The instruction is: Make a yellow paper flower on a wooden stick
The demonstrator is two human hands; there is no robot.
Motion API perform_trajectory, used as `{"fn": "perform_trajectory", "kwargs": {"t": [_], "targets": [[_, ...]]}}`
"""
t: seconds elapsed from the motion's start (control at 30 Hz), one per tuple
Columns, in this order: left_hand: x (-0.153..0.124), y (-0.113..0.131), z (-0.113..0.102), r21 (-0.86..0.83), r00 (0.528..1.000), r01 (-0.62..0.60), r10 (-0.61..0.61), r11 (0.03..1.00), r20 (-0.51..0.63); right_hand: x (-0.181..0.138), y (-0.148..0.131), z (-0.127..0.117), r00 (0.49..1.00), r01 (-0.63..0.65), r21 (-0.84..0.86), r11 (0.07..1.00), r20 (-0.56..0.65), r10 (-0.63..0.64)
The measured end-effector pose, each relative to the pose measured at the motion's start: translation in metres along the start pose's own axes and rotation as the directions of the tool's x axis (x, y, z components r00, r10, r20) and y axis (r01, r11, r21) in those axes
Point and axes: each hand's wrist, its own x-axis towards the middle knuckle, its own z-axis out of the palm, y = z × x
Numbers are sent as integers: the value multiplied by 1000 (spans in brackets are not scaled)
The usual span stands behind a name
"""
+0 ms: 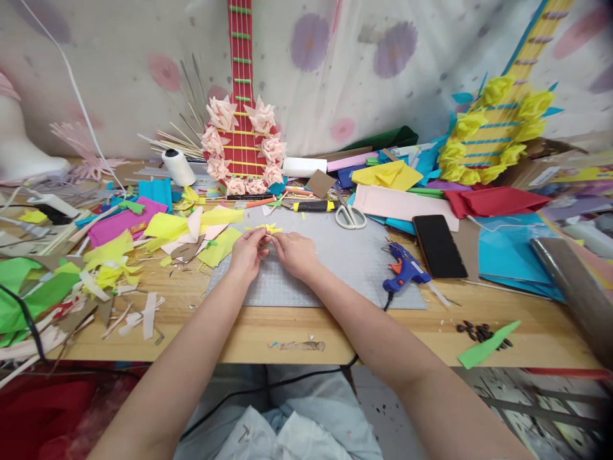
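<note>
My left hand point(249, 253) and my right hand point(294, 254) meet above the grey cutting mat point(335, 271). Pinched between their fingertips is a small yellow paper piece with pointed, petal-like ends point(269, 227). Fingers of both hands are closed on it, and its lower part is hidden behind them. Left of my left hand, a yellow-green paper sheet point(218, 248) overlaps the mat. A yellow and black utility knife point(313, 206) and scissors with white handles point(351, 216) lie beyond my hands. To the right, a blue glue gun point(406, 267) rests on the mat's edge.
Paper scraps point(112, 262) cover the left side. Behind stand a red paper guitar point(242, 147) with pink flowers and a yellow one point(495, 137). A black phone point(439, 246), blue paper point(514, 252) and dark beans point(479, 333) lie right. A black cable point(297, 378) crosses below the table edge.
</note>
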Motion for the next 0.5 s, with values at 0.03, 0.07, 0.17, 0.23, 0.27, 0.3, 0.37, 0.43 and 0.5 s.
{"fn": "perform_trajectory", "kwargs": {"t": [0.03, 0.07, 0.17, 0.23, 0.27, 0.3, 0.37, 0.43, 0.5], "targets": [[1, 0, 0, 12, 1000, -17, 17, 1000, -10, 0, 1, 0, 1000, -10, 25, 1000, 5, 10], [1, 0, 0, 30, 999, -36, 37, 999, -29, 1, 4, 0, 999, -32, 59, 998, 3, 32], [2, 1, -2, 120, 986, -122, 134, 985, -100, 3, 14, -1, 987, -145, 200, 969, -40, 156], [1, 4, -4, 202, 971, -179, 206, 963, -119, 6, 23, -1, 970, -204, 280, 938, -68, 232], [1, 5, -6, 250, 967, -198, 230, 948, -106, 8, 27, -2, 963, -224, 305, 926, -76, 259], [0, 6, -7, 304, 967, -207, 242, 930, -81, 10, 30, -2, 961, -229, 319, 920, -77, 266], [1, 7, -11, 424, 972, -207, 233, 882, -10, 13, 34, -1, 968, -219, 318, 922, -50, 248], [3, 5, -16, 524, 979, -197, 193, 828, 64, 16, 33, 2, 978, -200, 289, 936, 6, 207], [8, 0, -20, 581, 980, -198, 164, 789, 111, 18, 30, 5, 983, -181, 257, 949, 60, 171]]}}
